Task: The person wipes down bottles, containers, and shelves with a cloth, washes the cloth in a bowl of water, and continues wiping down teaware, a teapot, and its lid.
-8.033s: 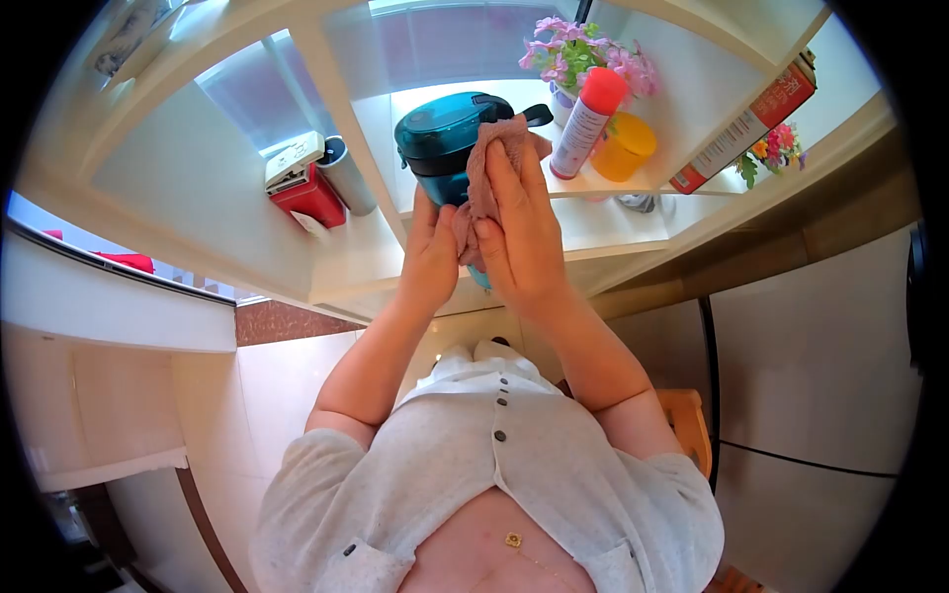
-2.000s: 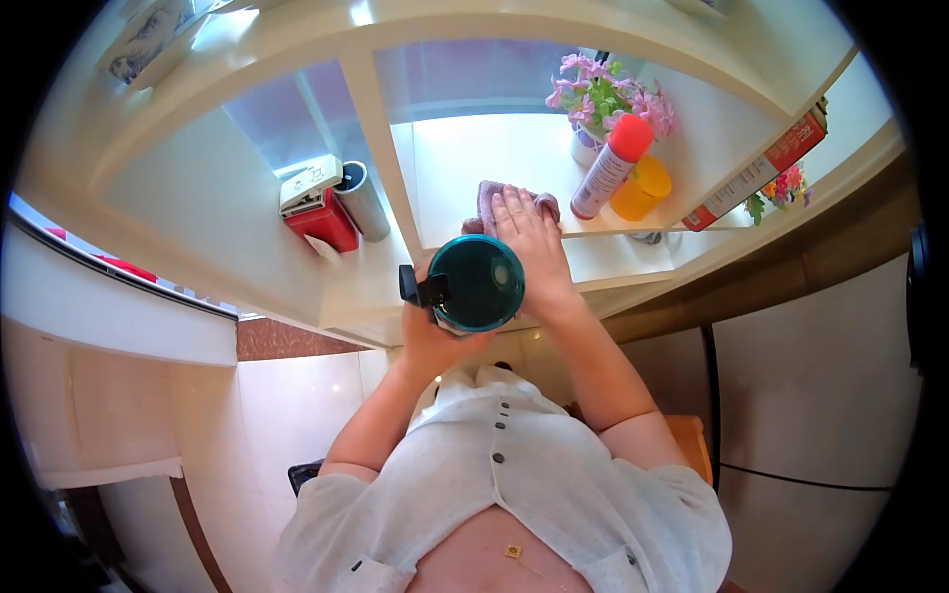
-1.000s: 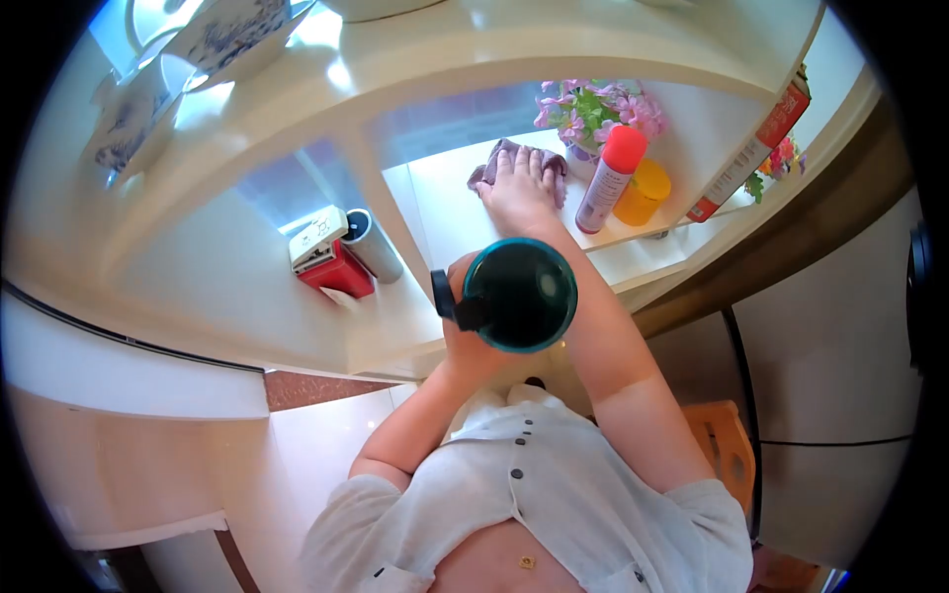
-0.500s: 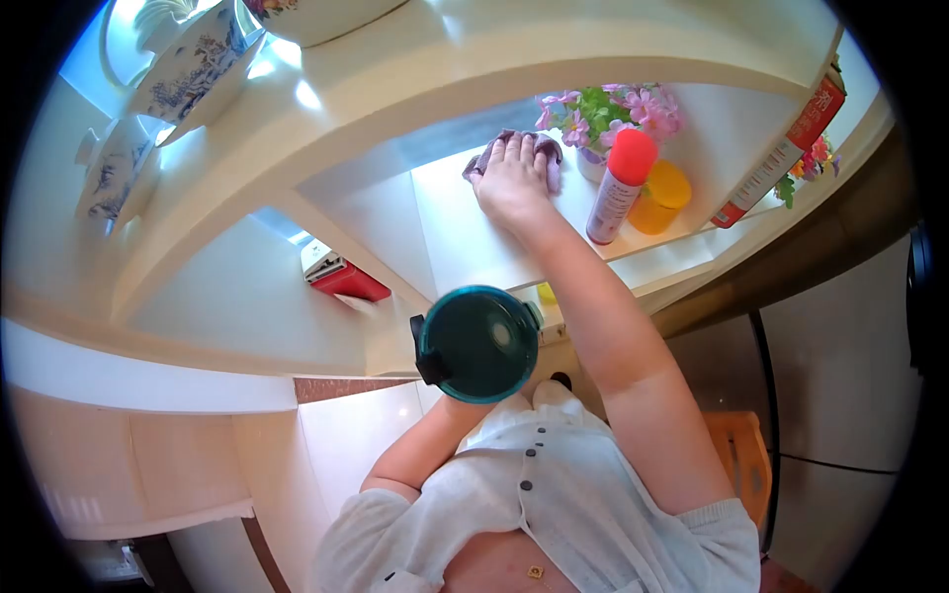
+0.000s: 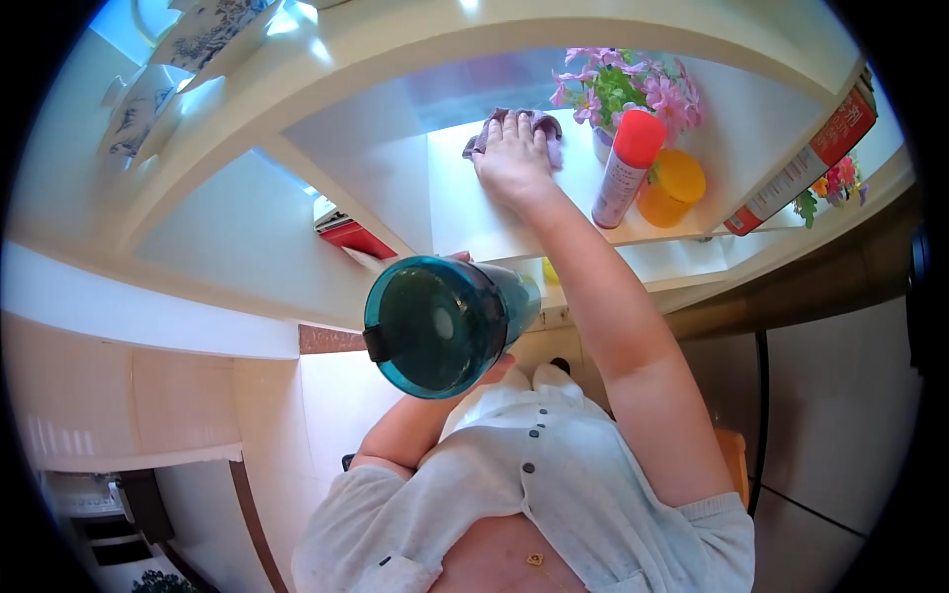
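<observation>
My left hand (image 5: 498, 370) is wrapped round a large teal bottle (image 5: 435, 326), mostly hidden behind it; only some fingertips and part of the palm show. The bottle is tilted, its round lid toward the camera and its body pointing right, in front of the shelf edge. My right hand (image 5: 513, 163) lies on a mauve cloth (image 5: 547, 126), pressing it on the white shelf board (image 5: 465, 212) near the back. Right of that hand stand a spray can with a red cap (image 5: 623, 173), a yellow container (image 5: 672, 188) and a pot of pink flowers (image 5: 633, 89).
A red box (image 5: 358, 238) sits in the left compartment. Blue-and-white porcelain (image 5: 213, 35) stands on the upper shelf at the left. A long red and white box (image 5: 806, 158) leans at the right, near more flowers (image 5: 840, 183). An orange stool (image 5: 733, 460) is low at the right.
The bottle came off the shelf and has now tipped to the left. My right hand moved with the cloth from the bottle to the back of the shelf board. The view has shifted.
</observation>
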